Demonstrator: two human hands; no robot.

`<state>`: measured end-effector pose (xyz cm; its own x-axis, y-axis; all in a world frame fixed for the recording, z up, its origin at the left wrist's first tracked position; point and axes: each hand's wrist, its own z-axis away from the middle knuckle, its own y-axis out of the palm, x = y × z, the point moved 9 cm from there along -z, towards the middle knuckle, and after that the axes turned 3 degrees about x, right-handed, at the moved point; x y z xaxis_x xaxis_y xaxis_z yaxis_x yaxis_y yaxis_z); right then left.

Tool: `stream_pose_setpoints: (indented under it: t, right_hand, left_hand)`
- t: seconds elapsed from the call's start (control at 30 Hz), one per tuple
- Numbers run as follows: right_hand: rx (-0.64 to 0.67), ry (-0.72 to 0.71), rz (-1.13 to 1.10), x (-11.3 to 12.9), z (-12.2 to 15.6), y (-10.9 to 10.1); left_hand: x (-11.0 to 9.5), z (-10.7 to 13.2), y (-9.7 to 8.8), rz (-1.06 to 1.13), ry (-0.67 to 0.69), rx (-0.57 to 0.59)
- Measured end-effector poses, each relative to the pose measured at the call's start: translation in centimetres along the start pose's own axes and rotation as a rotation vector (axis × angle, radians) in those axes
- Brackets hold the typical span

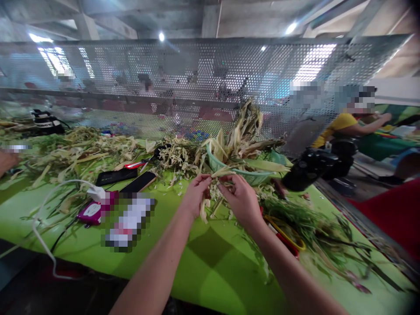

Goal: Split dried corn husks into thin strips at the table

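My left hand (196,192) and my right hand (241,199) meet over the green table (213,262), both pinched on a small bunch of pale dried plant strips (215,199). Some strips hang down between the hands. Just behind them stands a light green basket (252,176) heaped with dried husks (243,131).
Loose dried leaves (82,148) cover the table's left and back. Two dark phones (116,176), a pink charger with white cable (93,205) and red-handled scissors (136,165) lie at left. Green stems (302,218) and a yellow tool (285,234) lie at right. A perforated metal screen (197,78) stands behind. A person in yellow (337,127) sits far right.
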<state>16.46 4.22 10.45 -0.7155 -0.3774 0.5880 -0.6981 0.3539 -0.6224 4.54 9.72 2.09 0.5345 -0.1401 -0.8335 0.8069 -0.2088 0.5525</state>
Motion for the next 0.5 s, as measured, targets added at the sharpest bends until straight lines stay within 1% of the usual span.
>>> stream_pose_setpoints:
  t: [0.1, 0.2, 0.27, 0.3, 0.4, 0.47, 0.5]
  right_hand:
    - [-0.044, 0.036, 0.155, -0.1, 0.0, -0.8]
    - [-0.006, 0.057, 0.096, -0.5, -0.2, -0.5]
    - [0.03, 0.09, -0.061, -1.1, -0.3, 0.1]
    - [0.058, 0.134, -0.176, -1.6, -0.3, 0.6]
    - [0.159, 0.351, -0.537, -3.1, 0.2, 2.6]
    - [0.188, 0.46, -0.687, -3.6, 0.5, 3.4]
    - [0.19, 0.482, -0.74, -3.6, 0.6, 3.6]
  left_hand:
    - [0.1, 0.1, 0.2, -0.025, -0.014, 0.001]
    - [0.3, 0.1, 0.2, -0.042, -0.025, 0.006]
    - [0.4, 0.1, 0.2, -0.068, -0.023, 0.007]
    - [0.4, 0.1, 0.2, -0.085, -0.017, 0.008]
    - [0.8, 0.0, 0.3, -0.12, -0.005, 0.023]
    - [1.2, -0.2, 0.5, -0.105, 0.0, 0.049]
    - [1.4, -0.3, 0.6, -0.09, -0.002, 0.06]
